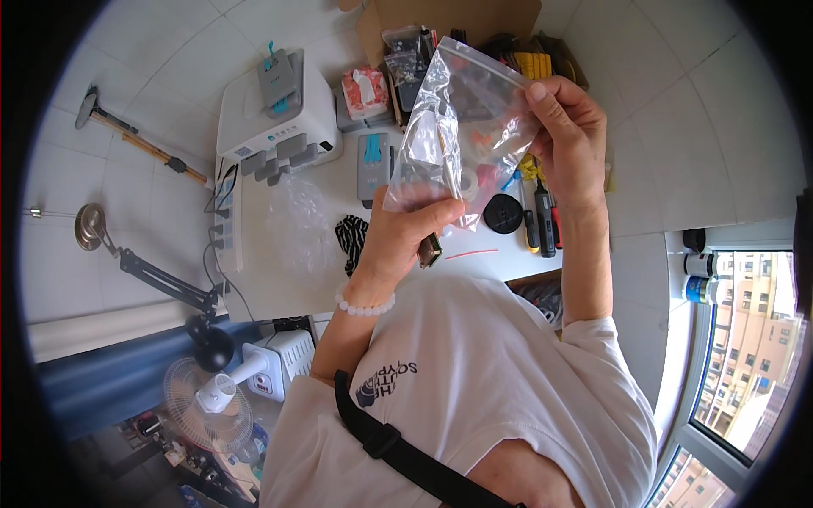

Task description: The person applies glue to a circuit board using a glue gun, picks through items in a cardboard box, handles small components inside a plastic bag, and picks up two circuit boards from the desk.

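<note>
A clear zip-lock bag [500,110] is stretched between my two hands above the white table, its zip edge uppermost. My right hand [572,140] pinches the bag near its upper right corner with thumb and fingers. Lower down, my left hand [398,233] is closed on the bag's lower left part. A small dark, brass-coloured metal piece [430,251] sticks out below the left thumb; its kind cannot be made out. Things on the table show through the film, so whether the bag holds anything is unclear.
Behind the bag are a cardboard box [474,15] and a red tissue pack [366,91]. A black round disc [503,213] and a screwdriver [544,220] lie at right. At left are crumpled clear plastic [301,220], a white machine [279,114] and a desk-lamp arm [165,279].
</note>
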{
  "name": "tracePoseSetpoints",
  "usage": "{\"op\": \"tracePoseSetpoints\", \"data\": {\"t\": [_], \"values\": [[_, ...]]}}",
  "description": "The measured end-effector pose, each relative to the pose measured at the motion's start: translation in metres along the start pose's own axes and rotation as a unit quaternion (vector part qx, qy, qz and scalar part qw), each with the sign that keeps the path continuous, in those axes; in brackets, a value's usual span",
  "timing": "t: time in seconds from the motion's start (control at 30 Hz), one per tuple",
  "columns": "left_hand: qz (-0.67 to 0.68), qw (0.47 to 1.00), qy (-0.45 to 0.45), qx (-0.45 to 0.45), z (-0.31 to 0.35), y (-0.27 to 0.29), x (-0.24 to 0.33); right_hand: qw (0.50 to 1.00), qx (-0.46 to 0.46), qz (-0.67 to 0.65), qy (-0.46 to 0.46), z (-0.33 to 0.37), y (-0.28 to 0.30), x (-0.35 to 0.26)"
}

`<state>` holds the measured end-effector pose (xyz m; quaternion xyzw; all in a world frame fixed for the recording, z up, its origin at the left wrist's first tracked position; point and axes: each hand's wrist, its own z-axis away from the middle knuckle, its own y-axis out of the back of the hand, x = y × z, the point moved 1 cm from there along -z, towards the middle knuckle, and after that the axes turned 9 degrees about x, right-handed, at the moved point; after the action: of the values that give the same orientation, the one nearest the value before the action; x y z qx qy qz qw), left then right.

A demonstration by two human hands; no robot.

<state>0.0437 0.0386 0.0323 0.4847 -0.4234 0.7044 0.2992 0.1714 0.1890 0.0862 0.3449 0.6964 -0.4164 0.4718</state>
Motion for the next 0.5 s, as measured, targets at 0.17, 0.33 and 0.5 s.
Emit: {"op": "tracePoseSetpoints", "data": {"t": [0.17, 0.33, 0.5], "values": [[0.014, 0.999, 0.045, -0.008, -0.003, 0.007, 0.000, 1.000, -0.006, 0.014, 0.012, -0.006, 0.002, 0.005], [0.024, 0.999, 0.031, 0.019, -0.005, 0.004, -0.006, 1.000, -0.015, 0.011, 0.018, -0.008, 0.000, 0.013], [-0.001, 0.999, 0.033, 0.018, -0.010, 0.010, -0.016, 1.000, -0.004, 0.024, -0.009, -0.011, 0.002, 0.021]]}}
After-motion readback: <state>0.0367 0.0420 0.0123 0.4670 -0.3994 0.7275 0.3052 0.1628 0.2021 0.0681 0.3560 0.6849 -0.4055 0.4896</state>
